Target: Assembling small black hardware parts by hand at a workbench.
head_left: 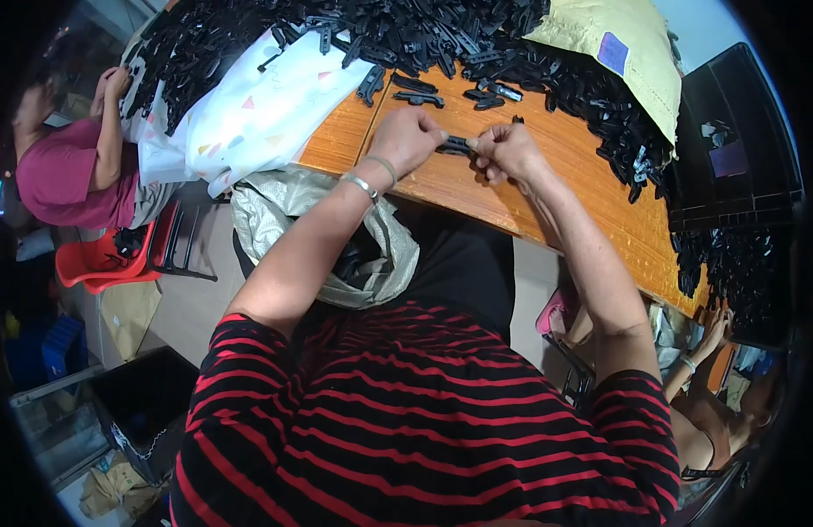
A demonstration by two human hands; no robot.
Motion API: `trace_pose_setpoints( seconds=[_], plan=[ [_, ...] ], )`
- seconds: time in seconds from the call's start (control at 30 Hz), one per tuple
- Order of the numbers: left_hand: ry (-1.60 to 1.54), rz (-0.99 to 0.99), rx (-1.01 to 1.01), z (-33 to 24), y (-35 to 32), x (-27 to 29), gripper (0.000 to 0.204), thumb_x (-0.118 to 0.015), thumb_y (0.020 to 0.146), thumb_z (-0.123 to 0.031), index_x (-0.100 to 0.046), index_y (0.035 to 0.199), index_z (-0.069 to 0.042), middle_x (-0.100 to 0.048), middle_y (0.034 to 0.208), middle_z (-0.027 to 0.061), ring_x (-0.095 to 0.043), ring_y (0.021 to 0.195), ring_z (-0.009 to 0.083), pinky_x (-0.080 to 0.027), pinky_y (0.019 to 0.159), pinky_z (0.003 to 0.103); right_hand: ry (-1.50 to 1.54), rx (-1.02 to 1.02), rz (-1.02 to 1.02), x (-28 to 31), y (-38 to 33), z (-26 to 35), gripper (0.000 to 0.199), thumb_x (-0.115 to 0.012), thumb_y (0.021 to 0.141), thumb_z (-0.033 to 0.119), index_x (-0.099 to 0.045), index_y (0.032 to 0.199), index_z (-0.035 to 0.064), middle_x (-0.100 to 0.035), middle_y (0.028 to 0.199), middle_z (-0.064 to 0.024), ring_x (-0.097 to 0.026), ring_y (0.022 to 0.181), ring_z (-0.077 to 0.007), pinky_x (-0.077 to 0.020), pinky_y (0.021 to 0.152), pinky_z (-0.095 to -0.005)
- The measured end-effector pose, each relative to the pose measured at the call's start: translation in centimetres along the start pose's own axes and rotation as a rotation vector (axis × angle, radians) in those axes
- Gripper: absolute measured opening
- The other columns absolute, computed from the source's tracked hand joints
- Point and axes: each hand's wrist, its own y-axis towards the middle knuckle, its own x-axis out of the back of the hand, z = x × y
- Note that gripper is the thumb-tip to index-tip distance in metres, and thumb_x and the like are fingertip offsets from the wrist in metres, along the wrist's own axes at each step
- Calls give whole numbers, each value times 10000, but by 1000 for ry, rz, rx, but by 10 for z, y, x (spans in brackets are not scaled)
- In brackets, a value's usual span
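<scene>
Your red-and-black striped shirt [424,422] fills the lower frame, forearms reaching up to the orange counter [600,202]. At centre top, your left hand [406,139] and right hand [509,151] meet on a small black plastic part [456,146], the fingers of both pinched shut on its ends. A heap of black parts [406,31] spans the top edge. A grey woven sack [284,211] hangs below the counter's edge, left of centre.

An orange wooden table [477,189] bears heaped black plastic clips [442,35] and a yellow padded envelope [626,53].
</scene>
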Motion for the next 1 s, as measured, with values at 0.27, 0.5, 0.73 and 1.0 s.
trace_pose_setpoints(
  seconds=[0.27, 0.5, 0.73, 1.0],
  plan=[
    [255, -64, -77, -14, -8, -5, 187, -672, 771, -220, -607, 810, -50, -633, 727, 105, -622, 710, 253, -477, 660, 350, -142, 94, -34, 4, 4, 2, 261, -717, 817, 197, -562, 733, 4, -614, 616, -92, -544, 417, -134, -451, 377, -251],
    [181, -110, -325, 24, -69, 25, 142, -661, 770, -147, -581, 771, -29, -572, 756, 108, -575, 689, 266, -463, 652, 347, -131, 211, -8, 11, -18, -19, 222, -670, 854, 188, -582, 764, 5, -603, 622, -57, -539, 469, -93, -428, 419, -218],
    [425, -106, -257, 41, -137, 83, 108, -662, 753, -100, -593, 790, -26, -555, 771, 126, -570, 760, 281, -453, 678, 357, -619, 375, -527, 47, -2, -15, 206, -679, 811, 172, -605, 901, 3, -644, 738, -133, -622, 683, -240, -490, 666, -362],
    [442, -362, -623, 2, -18, 44, 113, -638, 753, -74, -635, 864, -52, -548, 862, 122, -540, 886, 313, -455, 739, 399, -936, 644, -387, 34, -5, -8, 280, -523, 782, -18, -621, 1032, 59, -606, 942, -227, -606, 846, -394, -485, 750, -447]
  ],
)
